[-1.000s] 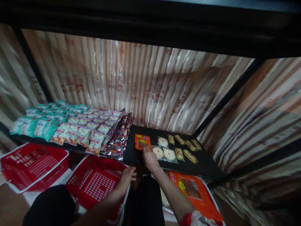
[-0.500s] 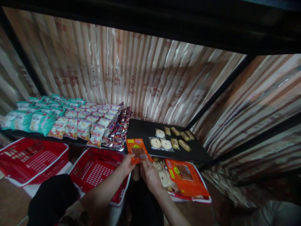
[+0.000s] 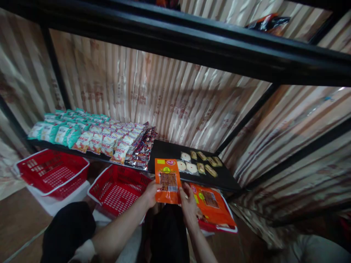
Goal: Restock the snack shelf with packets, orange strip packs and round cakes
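An orange snack packet [image 3: 168, 180] with a clear window stands nearly upright between my two hands, in front of the low black shelf [image 3: 161, 150]. My left hand [image 3: 151, 193] pinches its left edge, thumb on the front. On the right edge, my right hand [image 3: 188, 200] holds it with bent fingers. Just right of that hand, more orange packets [image 3: 215, 206] lie in a red basket with a white rim [image 3: 231, 229]. Behind the held packet, round white cakes in clear wrappers [image 3: 191, 167] and small yellowish wrapped snacks [image 3: 210, 170] lie on the shelf.
Teal-and-white bags [image 3: 48, 131], white-and-orange bags [image 3: 102, 141] and dark shiny packets [image 3: 142, 149] fill the shelf's left part. Two red baskets [image 3: 55, 173] stand below it at left. A black upper beam [image 3: 170, 47] crosses overhead, with striped sheeting [image 3: 131, 80] behind.
The orange packet has been raised from a slant to nearly upright, slightly rightward. My right hand has shifted to its right edge. The view has tilted up, showing more of the upper shelf.
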Demonstrator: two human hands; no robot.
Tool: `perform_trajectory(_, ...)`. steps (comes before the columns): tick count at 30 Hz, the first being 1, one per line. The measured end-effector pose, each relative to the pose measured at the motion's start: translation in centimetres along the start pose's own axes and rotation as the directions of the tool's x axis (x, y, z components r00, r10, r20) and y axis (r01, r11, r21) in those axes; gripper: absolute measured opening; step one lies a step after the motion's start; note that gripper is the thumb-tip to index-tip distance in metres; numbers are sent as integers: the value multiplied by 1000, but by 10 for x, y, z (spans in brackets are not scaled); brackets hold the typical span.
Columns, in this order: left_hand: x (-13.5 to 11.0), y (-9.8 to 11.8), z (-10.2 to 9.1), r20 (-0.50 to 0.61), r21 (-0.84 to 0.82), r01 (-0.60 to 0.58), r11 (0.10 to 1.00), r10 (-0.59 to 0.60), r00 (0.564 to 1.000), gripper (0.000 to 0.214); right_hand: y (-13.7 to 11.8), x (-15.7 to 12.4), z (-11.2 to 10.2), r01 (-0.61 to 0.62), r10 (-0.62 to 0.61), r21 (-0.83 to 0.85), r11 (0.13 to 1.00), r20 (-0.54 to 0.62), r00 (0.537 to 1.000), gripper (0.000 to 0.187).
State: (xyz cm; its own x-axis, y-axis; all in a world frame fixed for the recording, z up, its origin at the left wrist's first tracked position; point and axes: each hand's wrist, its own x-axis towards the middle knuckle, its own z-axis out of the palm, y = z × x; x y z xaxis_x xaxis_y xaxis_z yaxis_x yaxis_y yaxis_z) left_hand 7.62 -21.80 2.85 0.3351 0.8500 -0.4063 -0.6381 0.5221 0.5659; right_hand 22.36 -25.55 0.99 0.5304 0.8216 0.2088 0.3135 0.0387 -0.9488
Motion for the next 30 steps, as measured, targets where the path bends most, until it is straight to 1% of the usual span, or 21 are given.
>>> perform_trajectory(2,-9,-5,-1,23,1,-20,1000,20,1000,31,-1,-5,1,-144,130,159,977,94,987,52)
perform_trajectory(4,-17,-12,-2,20,19,-37,999,36,999,31,-5,-16,-1,-232,185,288,929,184,965,47)
perform_trajectory(6,-24,-20,-3,-20,56,-42,998,43,999,29,-10,-29,-5,-318,231,377,870,259,938,45)
perform_trajectory(8,-32,-32,-2,-54,84,-42,996,47,997,29,-12,-41,-13,-388,282,422,819,294,913,47)
perform_trajectory(10,-39,-45,1,-58,104,-48,993,54,997,29,-11,-51,-25,-429,324,452,782,293,900,49)
perform_trajectory(12,-46,-59,6,-72,138,-60,989,70,995,27,-8,-57,-39,-431,342,479,765,264,902,51)
perform_trajectory(16,-54,-85,19,-165,225,-41,973,79,983,18,3,-64,-68,-418,364,477,773,205,908,51)
perform_trajectory(21,-59,-108,32,-214,253,6,968,50,976,14,16,-70,-94,-464,446,489,738,162,880,49)
perform_trajectory(23,-60,-113,34,-227,254,19,967,40,973,13,18,-72,-99,-484,466,495,721,169,868,47)
perform_trajectory(25,-61,-115,34,-242,250,28,968,34,970,12,16,-73,-101,-493,462,487,721,194,866,43)
perform_trajectory(27,-61,-115,33,-259,243,35,969,30,965,11,14,-73,-101,-494,455,480,725,206,867,39)
perform_trajectory(30,-58,-112,35,-282,232,41,972,27,959,12,11,-70,-100,-470,438,481,740,184,880,36)
